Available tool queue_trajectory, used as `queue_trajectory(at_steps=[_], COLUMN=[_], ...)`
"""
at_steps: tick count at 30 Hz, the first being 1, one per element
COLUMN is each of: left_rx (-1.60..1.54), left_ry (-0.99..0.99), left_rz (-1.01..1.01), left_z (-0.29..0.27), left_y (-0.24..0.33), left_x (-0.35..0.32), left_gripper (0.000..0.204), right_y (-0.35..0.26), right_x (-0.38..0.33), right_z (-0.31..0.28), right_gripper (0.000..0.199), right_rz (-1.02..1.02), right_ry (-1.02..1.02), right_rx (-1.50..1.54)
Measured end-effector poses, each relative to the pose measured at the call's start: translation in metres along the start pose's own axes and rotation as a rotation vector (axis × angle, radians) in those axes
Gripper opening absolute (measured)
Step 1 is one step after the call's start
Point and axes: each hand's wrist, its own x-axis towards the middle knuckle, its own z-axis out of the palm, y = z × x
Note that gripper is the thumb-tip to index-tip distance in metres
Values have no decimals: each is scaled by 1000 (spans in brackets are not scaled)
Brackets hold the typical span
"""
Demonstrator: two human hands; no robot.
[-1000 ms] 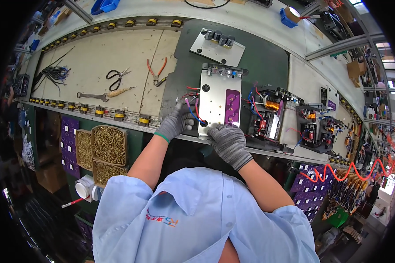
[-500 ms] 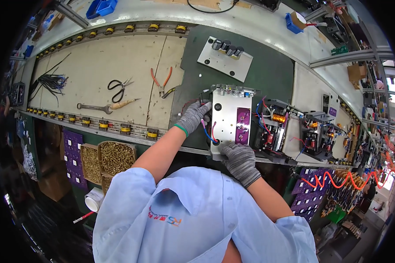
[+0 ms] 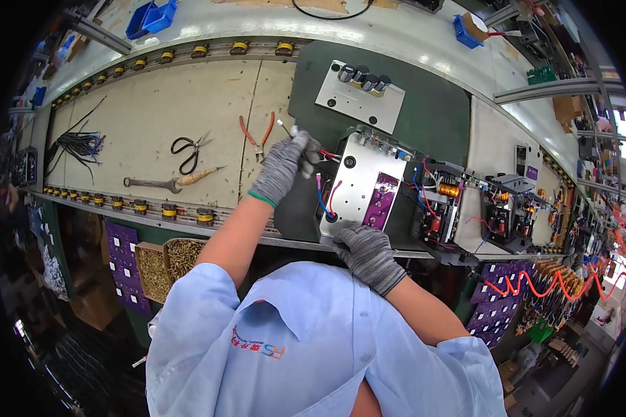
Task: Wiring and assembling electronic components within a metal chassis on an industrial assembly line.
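From the head camera, take the silver metal plate [image 3: 364,182] with its purple panel as your landmark: it lies tilted on the dark green mat [image 3: 435,115] at the near edge of the bench, and everything you handle sits on or beside it. Your left hand [image 3: 283,167], in a grey knit glove, is raised just beside the plate's far-left corner, its fingers pressed together around a small pale part whose tip pokes out above the knuckles; what kind of part it is cannot be told. The red and blue wires [image 3: 325,198] loop out of the plate's left side just below that hand, so holding it there seems to keep the part close to where the leads start. Your right hand [image 3: 366,251], also gloved, rests at the plate's near edge with its fingers curled onto the rim, apparently steadying the plate against the pull of the other hand; whether it truly pinches the rim or only presses on it cannot be told. Beyond the plate lies a second grey plate with dark cylinders [image 3: 360,90]. Well to its left, on the pale board, lie the orange-handled pliers [image 3: 257,134], black scissors [image 3: 190,151] and a wrench [image 3: 168,183], all untouched. To the right stands an open electronics assembly with a copper coil [image 3: 466,205].
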Motion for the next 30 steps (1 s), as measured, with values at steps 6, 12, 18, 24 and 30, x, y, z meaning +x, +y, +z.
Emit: queue_trajectory(at_steps=[6,12,18,24,30], left_rx=[52,150,-332,-893,-683], left_ry=[-80,-88,-56,-379,-478], left_rz=[56,178,129,55,-49], left_z=[-29,-21,-16,-9,-8], left_y=[13,19,-9,-26,-9], left_x=[-32,-25,-9,-1,-7], left_gripper=[40,39,39,38,40], right_y=[2,-2,-6,-12,-14], right_x=[1,4,2,4,11], right_z=[4,4,-1,-34,-78], right_gripper=[16,17,18,27,29], right_rz=[-47,-4,35,-94,-195], right_ry=[86,65,5,-84,90], right_rx=[37,47,47,151,202])
